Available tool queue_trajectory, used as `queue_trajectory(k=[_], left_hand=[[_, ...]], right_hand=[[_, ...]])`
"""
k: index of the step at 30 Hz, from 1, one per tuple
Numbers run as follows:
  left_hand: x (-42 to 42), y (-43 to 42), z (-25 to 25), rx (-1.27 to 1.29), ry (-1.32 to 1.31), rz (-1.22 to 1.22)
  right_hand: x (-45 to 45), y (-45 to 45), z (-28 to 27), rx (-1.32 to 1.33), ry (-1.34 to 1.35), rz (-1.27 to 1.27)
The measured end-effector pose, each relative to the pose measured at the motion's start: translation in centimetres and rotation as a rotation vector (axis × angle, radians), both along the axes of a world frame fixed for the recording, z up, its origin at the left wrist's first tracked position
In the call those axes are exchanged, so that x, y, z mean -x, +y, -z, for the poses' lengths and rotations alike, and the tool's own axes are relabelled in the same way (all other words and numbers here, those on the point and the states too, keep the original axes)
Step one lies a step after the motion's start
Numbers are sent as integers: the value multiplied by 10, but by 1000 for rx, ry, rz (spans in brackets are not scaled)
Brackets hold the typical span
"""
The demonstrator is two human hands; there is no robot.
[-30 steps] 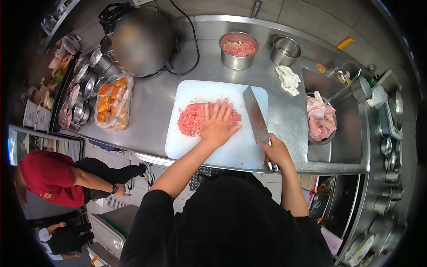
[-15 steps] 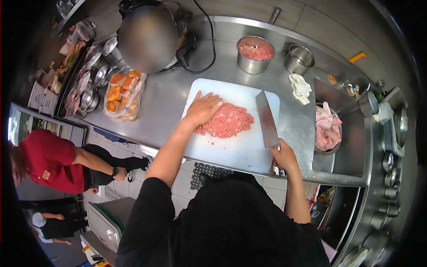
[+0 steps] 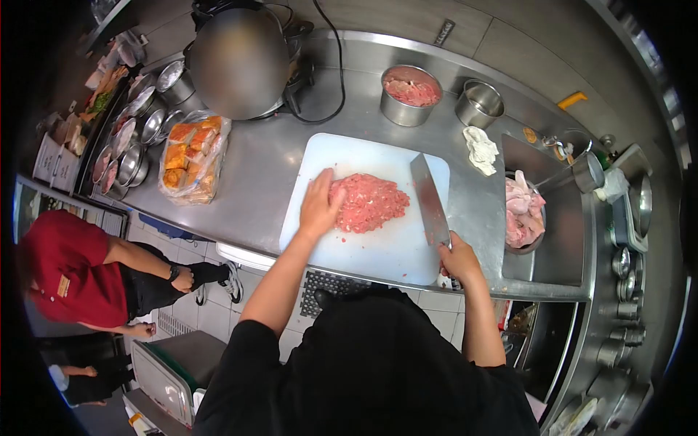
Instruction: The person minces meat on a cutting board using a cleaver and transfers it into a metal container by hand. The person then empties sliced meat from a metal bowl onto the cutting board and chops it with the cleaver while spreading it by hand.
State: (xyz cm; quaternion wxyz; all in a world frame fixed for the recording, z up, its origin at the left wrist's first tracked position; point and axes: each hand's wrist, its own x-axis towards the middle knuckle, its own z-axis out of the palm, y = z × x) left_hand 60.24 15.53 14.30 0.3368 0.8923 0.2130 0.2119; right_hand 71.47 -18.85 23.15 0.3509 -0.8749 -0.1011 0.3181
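Head view: one pale pink mound of minced meat, loose-edged, set mid-board on a white rectangular plastic cutting board, whose flat surface supports it above the stainless-steel desk. Left hand: fingers extended and close together, laid against the mound's left edge, apparently as a wall to contain the loose bits. Right hand: fingers closed around the handle of a broad, rectangular steel cleaver, blade angled over the board's right side, probably for safe separation from the left fingers; blade contact with the board, cannot tell. Beyond the board: one round steel pot of pink meat, its walls confining the pieces; beside it, a smaller steel pot; a crumpled white cloth just below, presumably placed for easy reach.
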Motion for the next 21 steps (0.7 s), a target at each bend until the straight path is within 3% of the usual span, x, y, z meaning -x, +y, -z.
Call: queue_trajectory(k=[6,9,11,12,14,17,19,21], left_hand=[[18,-57,-24,-265,-65,24],[11,-48,-8,-305,-31,9],[12,-48,-6,-264,45,-11],[12,-47,-7,-264,41,-12],[15,-46,-10,-270,53,6],[25,-45,-24,-195,17,28],[37,-35,-31,-160,31,32],[49,-30,-27,-118,55,30]], right_hand=[[5,12,-1,185,-283,-123],[14,45,-35,88,-477,-132],[16,65,-40,-129,-589,-68],[11,72,-23,-130,-593,-68],[-4,84,23,213,-311,-265],[2,93,-36,240,-138,-272],[0,86,-44,229,-171,-289],[5,84,-40,26,-442,-184]])
